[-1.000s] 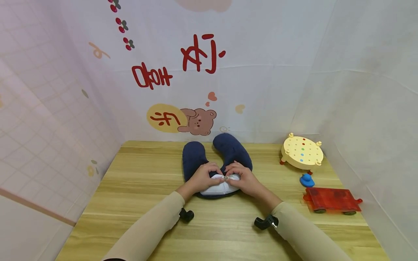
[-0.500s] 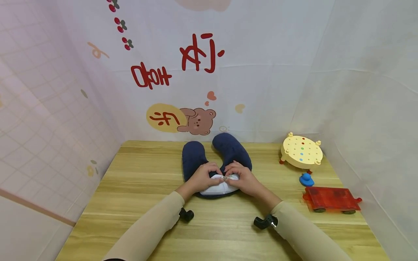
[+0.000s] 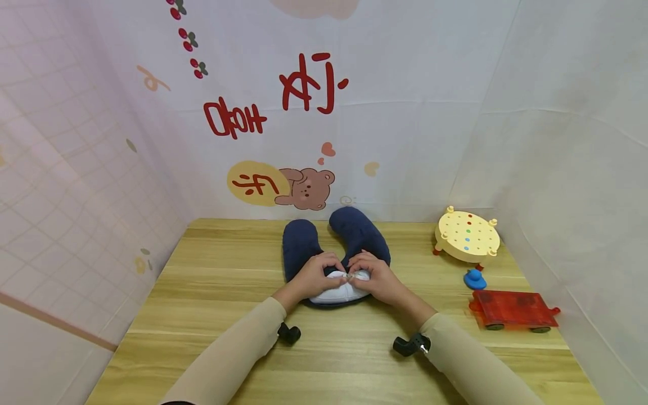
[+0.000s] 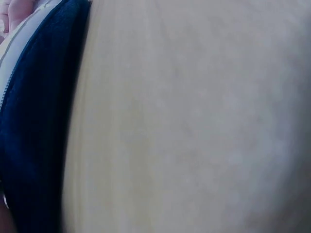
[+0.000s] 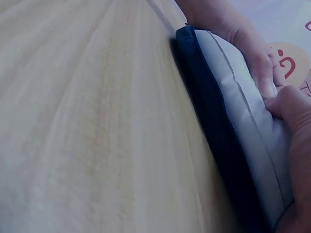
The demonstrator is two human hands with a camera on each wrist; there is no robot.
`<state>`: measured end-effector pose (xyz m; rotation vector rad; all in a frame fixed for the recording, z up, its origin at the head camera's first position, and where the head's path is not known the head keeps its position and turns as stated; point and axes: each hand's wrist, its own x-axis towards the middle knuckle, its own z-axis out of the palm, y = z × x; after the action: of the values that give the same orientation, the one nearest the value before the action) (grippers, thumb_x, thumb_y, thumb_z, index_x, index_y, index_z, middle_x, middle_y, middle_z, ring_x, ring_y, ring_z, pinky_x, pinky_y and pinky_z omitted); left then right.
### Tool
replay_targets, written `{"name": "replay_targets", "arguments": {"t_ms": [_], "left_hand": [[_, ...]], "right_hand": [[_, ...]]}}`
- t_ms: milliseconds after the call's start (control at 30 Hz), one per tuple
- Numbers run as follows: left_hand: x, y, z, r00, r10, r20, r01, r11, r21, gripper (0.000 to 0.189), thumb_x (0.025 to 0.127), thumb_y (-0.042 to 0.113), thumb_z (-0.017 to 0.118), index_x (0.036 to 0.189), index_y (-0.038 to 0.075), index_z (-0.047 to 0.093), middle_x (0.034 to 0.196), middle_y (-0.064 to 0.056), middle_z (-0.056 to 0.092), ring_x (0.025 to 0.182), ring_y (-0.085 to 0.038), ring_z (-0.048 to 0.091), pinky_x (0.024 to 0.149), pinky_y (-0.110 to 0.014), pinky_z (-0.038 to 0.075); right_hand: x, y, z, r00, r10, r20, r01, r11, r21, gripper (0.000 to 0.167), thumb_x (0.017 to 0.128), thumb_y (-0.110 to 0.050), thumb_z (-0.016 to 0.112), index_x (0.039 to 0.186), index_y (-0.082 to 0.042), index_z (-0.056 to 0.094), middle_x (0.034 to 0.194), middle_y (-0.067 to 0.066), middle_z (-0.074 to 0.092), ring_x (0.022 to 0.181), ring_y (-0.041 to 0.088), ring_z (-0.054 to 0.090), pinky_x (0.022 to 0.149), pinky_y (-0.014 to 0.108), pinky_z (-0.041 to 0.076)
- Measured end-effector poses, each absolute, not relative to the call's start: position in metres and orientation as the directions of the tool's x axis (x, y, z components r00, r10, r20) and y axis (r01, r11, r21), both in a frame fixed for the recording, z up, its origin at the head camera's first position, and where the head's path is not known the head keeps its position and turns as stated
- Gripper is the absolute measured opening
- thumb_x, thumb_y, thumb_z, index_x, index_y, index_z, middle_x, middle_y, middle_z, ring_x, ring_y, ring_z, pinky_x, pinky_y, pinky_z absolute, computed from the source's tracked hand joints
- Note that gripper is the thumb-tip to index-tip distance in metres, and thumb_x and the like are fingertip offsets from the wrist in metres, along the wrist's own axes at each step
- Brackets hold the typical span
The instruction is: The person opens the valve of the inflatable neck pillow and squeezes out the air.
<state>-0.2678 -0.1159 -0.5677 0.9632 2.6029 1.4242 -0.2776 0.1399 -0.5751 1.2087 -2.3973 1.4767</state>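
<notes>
A navy U-shaped neck pillow (image 3: 360,233) lies on the table, its two arms toward the back wall. Along its near curve the dark cover is parted, and a white inner cushion (image 3: 331,296) shows. My left hand (image 3: 315,274) pinches the white fabric from the left. From the right, my right hand (image 3: 377,275) does the same, thumbs and fingertips nearly meeting at the middle. A small shiny bit lies between the fingertips, too small to make out. In the right wrist view the white cushion (image 5: 243,97) bulges above the dark cover edge (image 5: 214,116). Zip teeth (image 4: 7,90) line the cover.
On the right of the wooden table (image 3: 212,270) stand a round yellow pegged toy stool (image 3: 468,233), a small blue duck (image 3: 475,279) and a red translucent toy cart (image 3: 516,309). A printed white cloth wall (image 3: 415,169) rises behind the table, with more cloth at both sides.
</notes>
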Motion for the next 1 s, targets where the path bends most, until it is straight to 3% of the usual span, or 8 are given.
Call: {"name": "replay_targets", "arguments": {"t_ms": [100,233,367,467,567,733,1000], "left_hand": [[-0.267,-0.118,-0.569,-0.807,0.538,0.243,0.499,0.403,0.767,0.013,0.099,0.031,0.087,0.109,0.028,0.079,0.116,0.011,0.071,0.114,-0.013,0.065,0.105,-0.039,0.053],[-0.265,-0.121,-0.569,-0.784,0.584,0.21,0.519,0.433,0.737,0.018,0.1,0.037,0.085,0.115,0.028,0.079,0.122,0.009,0.071,0.118,-0.012,0.064,0.108,-0.039,0.052],[-0.263,-0.124,-0.564,-0.754,0.634,0.172,0.554,0.474,0.685,0.034,0.095,0.044,0.089,0.122,0.029,0.076,0.13,0.009,0.068,0.122,-0.012,0.062,0.111,-0.041,0.049],[-0.264,-0.125,-0.562,-0.743,0.651,0.158,0.573,0.495,0.653,0.043,0.092,0.049,0.091,0.126,0.029,0.074,0.134,0.01,0.066,0.124,-0.012,0.06,0.112,-0.044,0.047],[-0.265,-0.124,-0.564,-0.748,0.645,0.156,0.573,0.51,0.641,0.044,0.092,0.05,0.091,0.127,0.029,0.072,0.135,0.011,0.065,0.125,-0.011,0.059,0.113,-0.046,0.044],[-0.268,-0.122,-0.565,-0.757,0.628,0.181,0.568,0.494,0.658,0.039,0.094,0.04,0.092,0.124,0.028,0.072,0.132,0.011,0.068,0.125,-0.011,0.061,0.113,-0.044,0.046],[-0.27,-0.123,-0.562,-0.784,0.59,0.194,0.527,0.465,0.712,0.034,0.093,0.027,0.094,0.119,0.025,0.073,0.124,0.011,0.071,0.114,-0.01,0.064,0.103,-0.036,0.052]], "right_hand": [[-0.278,0.142,-0.567,-0.648,-0.636,0.42,-0.702,0.285,-0.652,0.017,0.093,-0.008,0.09,0.102,-0.018,0.078,0.119,0.003,0.077,0.122,0.027,0.067,0.126,0.066,0.029],[-0.28,0.147,-0.546,-0.55,-0.76,0.348,-0.8,0.36,-0.48,0.018,0.095,-0.028,0.091,0.105,-0.02,0.079,0.12,-0.001,0.075,0.121,0.023,0.065,0.117,0.06,0.04],[-0.29,0.15,-0.527,-0.439,-0.859,0.264,-0.881,0.353,-0.316,0.033,0.093,-0.048,0.09,0.111,-0.021,0.081,0.117,-0.008,0.075,0.118,0.018,0.063,0.104,0.05,0.047],[-0.299,0.151,-0.524,-0.394,-0.889,0.235,-0.903,0.326,-0.282,0.045,0.09,-0.058,0.089,0.116,-0.021,0.081,0.119,-0.009,0.073,0.12,0.016,0.062,0.102,0.046,0.048],[-0.306,0.152,-0.532,-0.4,-0.881,0.254,-0.895,0.315,-0.316,0.046,0.088,-0.059,0.09,0.116,-0.023,0.08,0.122,-0.009,0.071,0.122,0.016,0.061,0.102,0.046,0.047],[-0.309,0.153,-0.552,-0.432,-0.826,0.363,-0.872,0.28,-0.401,0.035,0.09,-0.044,0.094,0.114,-0.025,0.077,0.122,-0.009,0.071,0.12,0.018,0.062,0.1,0.049,0.046],[-0.311,0.147,-0.565,-0.469,-0.754,0.459,-0.837,0.215,-0.503,0.028,0.09,-0.027,0.095,0.11,-0.026,0.076,0.12,-0.004,0.074,0.118,0.02,0.063,0.099,0.048,0.045]]}}
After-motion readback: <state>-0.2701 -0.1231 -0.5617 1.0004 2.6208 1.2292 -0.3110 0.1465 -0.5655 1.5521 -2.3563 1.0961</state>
